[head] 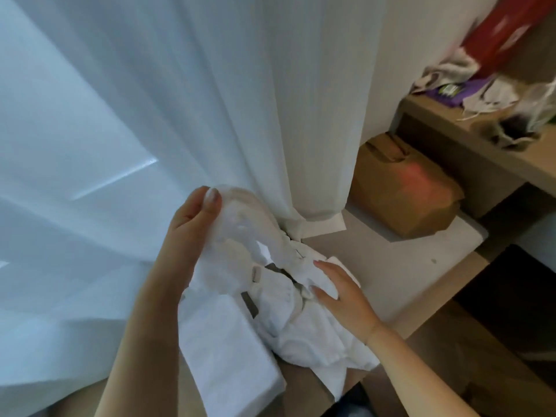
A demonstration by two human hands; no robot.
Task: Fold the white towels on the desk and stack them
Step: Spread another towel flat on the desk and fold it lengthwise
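- Nearest the head camera, a folded towel lies flat on the desk, long axis running away toward the curtain.
- Left hand pinches a lifted towel by its edge; it hangs limp.
- Right hand rests, fingers straight, on the crumpled pile.
- Step, I judge: picking out the next towel. Next it needs shaking free and spreading flat.

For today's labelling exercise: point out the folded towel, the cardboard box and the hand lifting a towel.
folded towel (228,353), head view, middle of its flat top
cardboard box (403,191), head view, its top face
left hand (192,218), head view, back of the hand
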